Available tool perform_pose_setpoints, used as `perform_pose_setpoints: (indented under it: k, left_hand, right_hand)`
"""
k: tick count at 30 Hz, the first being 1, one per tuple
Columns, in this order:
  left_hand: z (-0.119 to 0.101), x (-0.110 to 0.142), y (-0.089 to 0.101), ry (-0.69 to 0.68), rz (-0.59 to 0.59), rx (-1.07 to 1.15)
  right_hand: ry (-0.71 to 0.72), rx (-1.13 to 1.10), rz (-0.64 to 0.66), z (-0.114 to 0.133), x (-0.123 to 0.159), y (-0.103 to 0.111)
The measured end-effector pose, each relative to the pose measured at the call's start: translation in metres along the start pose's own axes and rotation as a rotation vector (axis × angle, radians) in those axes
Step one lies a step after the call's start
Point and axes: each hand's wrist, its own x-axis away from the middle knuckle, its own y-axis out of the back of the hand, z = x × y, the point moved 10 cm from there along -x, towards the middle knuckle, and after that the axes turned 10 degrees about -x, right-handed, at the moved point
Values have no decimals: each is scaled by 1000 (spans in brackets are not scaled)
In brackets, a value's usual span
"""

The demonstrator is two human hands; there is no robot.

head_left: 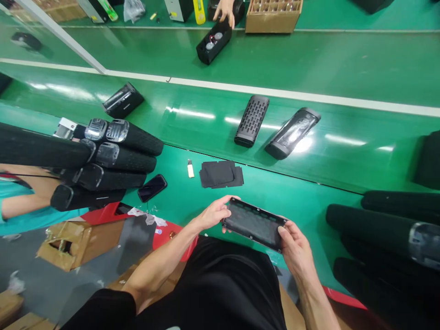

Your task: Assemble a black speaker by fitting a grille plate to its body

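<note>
the left hand (213,214) and the right hand (296,243) are closed on opposite ends of the black framed panel (254,225), which sits between them, just over the near edge of the green bench (178,195). the left thumb lies over the face at one end and the right thumb presses near the other, with fingers wrapped around the rim. holding it well probably means gripping by the rim, sharing the load evenly and keeping thumb pressure light, since the middle looks thin enough to flex or smudge. tilting it gently toward the light should make the small fittings along its edges easier to check; twisting the ends against each other could bow the frame. beyond it lie the flat black sheets (220,174), with the small pale-bodied item (190,168) beside them and the dark phone (152,188) farther left.
</note>
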Motion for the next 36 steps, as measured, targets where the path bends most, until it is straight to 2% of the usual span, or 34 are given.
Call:
perform_pose_setpoints:
  k: [11, 16, 18, 20, 24, 27, 28, 29, 30, 32, 34, 36]
  left_hand:
    - [1, 0, 0, 23, 6, 18]
    - [12, -2, 5, 57, 28, 218]
    - [17, -6, 3, 91, 105, 328]
    - [22, -12, -6, 165, 230, 411]
    - [21, -22, -36, 289, 486, 475]
    - [13, -16, -61, 379, 720, 503]
    - [9, -14, -65, 391, 767, 525]
    - [4, -13, -65, 385, 780, 557]
    - [-1, -15, -62, 354, 758, 594]
    - [-12, -21, -50, 264, 670, 664]
    - [-20, -27, -38, 172, 584, 710]
    - [-27, -31, -26, 87, 503, 747]
  right_hand:
    - [-24, -9, -14, -2, -2, 0]
    - [-47, -31, -72, 4, -3, 4]
    - [-52, 3, -46, 12, -5, -1]
    - [-76, 68, 30, 21, -7, -16]
    - [-140, 208, 232, 37, -15, -57]
    - [-172, 319, 364, 49, -39, -85]
    - [-118, 352, 346, 60, -55, -88]
    - [-13, 387, 265, 78, -76, -88]
    - [132, 429, 120, 101, -98, -83]
    - [422, 539, -261, 145, -131, -71]
    - [498, 679, -506, 159, -160, -77]
    - [452, 765, -574, 154, -189, -92]
